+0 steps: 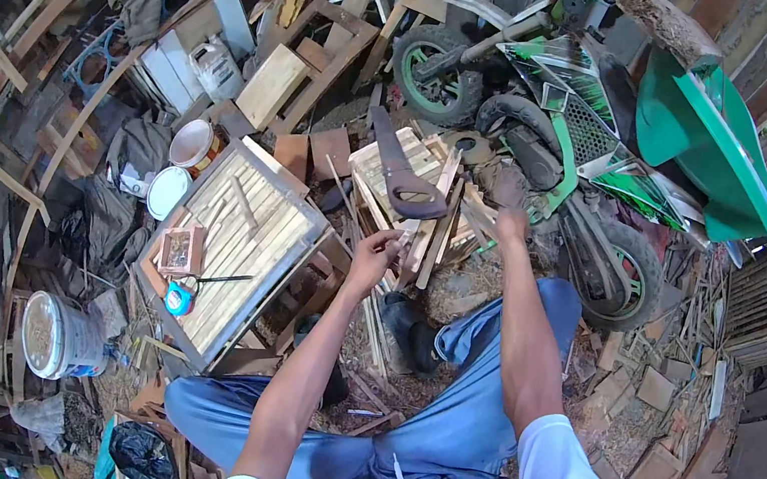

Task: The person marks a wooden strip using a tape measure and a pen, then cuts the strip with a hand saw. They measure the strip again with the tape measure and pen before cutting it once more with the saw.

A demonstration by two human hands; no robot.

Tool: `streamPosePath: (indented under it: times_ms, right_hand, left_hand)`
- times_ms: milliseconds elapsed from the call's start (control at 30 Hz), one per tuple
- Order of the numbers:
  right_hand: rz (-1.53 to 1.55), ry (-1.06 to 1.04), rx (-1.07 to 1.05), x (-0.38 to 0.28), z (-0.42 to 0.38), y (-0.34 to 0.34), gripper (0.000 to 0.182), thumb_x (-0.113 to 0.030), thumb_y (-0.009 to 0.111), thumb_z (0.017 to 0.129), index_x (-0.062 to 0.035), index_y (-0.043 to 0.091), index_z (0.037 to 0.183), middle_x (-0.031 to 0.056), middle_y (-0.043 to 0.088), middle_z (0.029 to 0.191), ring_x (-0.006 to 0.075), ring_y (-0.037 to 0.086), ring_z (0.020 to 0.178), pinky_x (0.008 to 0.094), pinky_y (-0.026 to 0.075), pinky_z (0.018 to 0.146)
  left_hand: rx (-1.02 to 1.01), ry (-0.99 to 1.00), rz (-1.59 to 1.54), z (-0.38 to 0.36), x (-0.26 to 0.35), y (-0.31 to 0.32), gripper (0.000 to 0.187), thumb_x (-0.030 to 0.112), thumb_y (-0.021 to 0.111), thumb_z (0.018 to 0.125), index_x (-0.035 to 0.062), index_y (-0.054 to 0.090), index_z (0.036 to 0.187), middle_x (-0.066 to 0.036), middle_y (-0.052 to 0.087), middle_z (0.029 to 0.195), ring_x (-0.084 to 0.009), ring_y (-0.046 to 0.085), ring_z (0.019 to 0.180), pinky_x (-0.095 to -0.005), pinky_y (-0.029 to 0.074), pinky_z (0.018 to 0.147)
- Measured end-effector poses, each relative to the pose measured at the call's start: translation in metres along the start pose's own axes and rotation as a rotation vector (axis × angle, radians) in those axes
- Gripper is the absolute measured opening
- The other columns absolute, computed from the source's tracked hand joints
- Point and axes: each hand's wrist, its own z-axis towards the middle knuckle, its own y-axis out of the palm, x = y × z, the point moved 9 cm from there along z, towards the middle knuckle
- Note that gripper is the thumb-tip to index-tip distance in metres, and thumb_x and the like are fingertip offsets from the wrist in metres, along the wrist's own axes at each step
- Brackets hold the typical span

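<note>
Here's the left hand (375, 256) at the centre of the frame, fingers curled just below the handsaw (398, 163), which lies across the wooden strips (423, 244), though whether they pinch anything I can't tell. Right of centre, the right hand (511, 224) is beside those strips, its grip too unclear to call, with the green motorbike (561, 132) at upper right.

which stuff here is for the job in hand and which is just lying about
Likely for the job:
wood strips beside the left hand
handsaw, resting on the wood pile
tape measure, on the slatted board

Seemingly just lying about:
motorbike
green plastic sheet
white bucket
</note>
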Motion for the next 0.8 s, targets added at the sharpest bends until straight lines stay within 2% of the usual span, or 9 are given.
streamPosePath:
  times_ms: [67,100,267,433,533,567,667,767,800]
  right_hand:
    - [0.125,-0.061,0.096,0.04,0.044,0.019,0.022,-0.008,0.056,0.078,0.0095,0.065,0.088,0.0207,0.066,0.09,0.0283,0.063,0.073,0.0454,0.049,0.061]
    - [0.053,0.078,0.034,0.077,0.058,0.055,0.033,-0.021,0.065,0.076,0.0092,0.065,0.09,0.0268,0.068,0.096,0.0377,0.067,0.09,0.0448,0.051,0.078]
    - [-0.487,-0.204,0.022,-0.024,-0.04,0.005,0.025,-0.008,0.062,0.072,0.0012,0.067,0.094,0.0251,0.067,0.098,0.0399,0.066,0.096,0.0458,0.051,0.078]
    - [-0.503,-0.499,0.107,-0.044,-0.064,0.005,0.023,-0.008,0.064,0.071,-0.0047,0.069,0.093,0.0223,0.069,0.087,0.0383,0.068,0.088,0.0437,0.052,0.077]
    - [-0.47,-0.483,0.113,-0.061,-0.081,-0.007,0.023,-0.007,0.063,0.073,-0.0054,0.069,0.096,0.0192,0.07,0.084,0.0391,0.067,0.086,0.0435,0.052,0.079]
    - [-0.378,-0.531,0.112,-0.076,-0.092,-0.01,0.022,-0.008,0.062,0.079,-0.0054,0.07,0.099,0.0165,0.07,0.079,0.0325,0.069,0.081,0.0397,0.052,0.075]
    - [-0.154,-0.79,-0.255,-0.117,-0.14,0.013,0.02,-0.013,0.061,0.089,-0.0057,0.069,0.106,0.013,0.07,0.083,0.0214,0.068,0.076,0.0343,0.052,0.071]
    - [0.092,-0.629,-0.737,-0.125,-0.206,0.044,0.024,-0.019,0.061,0.095,-0.0049,0.066,0.114,0.0033,0.066,0.095,0.0102,0.06,0.076,0.0252,0.049,0.063]
    - [0.054,-0.655,-0.755,-0.124,-0.217,0.046,0.025,-0.014,0.062,0.094,-0.0032,0.065,0.116,0.0029,0.066,0.094,0.0093,0.059,0.077,0.0232,0.048,0.062]
  left_hand:
    - [0.018,0.001,-0.014,-0.006,0.005,0.001,0.028,0.01,0.056,0.097,-0.0029,0.058,0.122,-0.005,0.064,0.08,-0.011,0.059,0.067,-0.0279,0.051,0.059]
    - [0.024,0.014,0.001,-0.005,0.005,0.001,0.029,0.01,0.055,0.098,-0.0024,0.057,0.123,-0.005,0.064,0.08,-0.0113,0.058,0.066,-0.0281,0.051,0.058]
    - [0.04,0.013,0.077,-0.005,0.007,0.005,0.026,0.011,0.057,0.097,-0.001,0.062,0.119,-0.005,0.066,0.079,-0.0108,0.059,0.065,-0.0269,0.05,0.057]
    - [0.022,0.035,0.073,0.002,0.004,0.009,0.025,0.011,0.062,0.093,0.0005,0.065,0.115,-0.004,0.066,0.086,-0.0105,0.06,0.07,-0.0272,0.05,0.06]
    - [0.034,0.043,0.099,0.0,0.01,0.011,0.023,0.01,0.063,0.092,-0.0002,0.066,0.112,-0.004,0.067,0.084,-0.0106,0.061,0.068,-0.0269,0.05,0.061]
    - [0.026,0.041,0.104,0.0,0.012,0.011,0.022,0.01,0.063,0.092,-0.0003,0.066,0.111,-0.003,0.067,0.083,-0.0105,0.061,0.068,-0.0269,0.05,0.061]
    - [0.013,0.055,0.103,-0.003,0.026,0.011,0.021,0.011,0.063,0.092,-0.0002,0.068,0.109,-0.004,0.068,0.083,-0.0106,0.061,0.07,-0.0268,0.051,0.065]
    - [0.037,0.12,0.203,-0.02,0.062,0.007,0.021,0.012,0.064,0.091,-0.0008,0.069,0.108,-0.006,0.069,0.085,-0.0105,0.062,0.077,-0.0263,0.05,0.071]
    - [0.079,0.242,0.282,-0.023,0.073,0.003,0.019,0.01,0.063,0.091,0.0,0.069,0.106,-0.005,0.068,0.078,-0.0101,0.062,0.063,-0.0267,0.05,0.058]
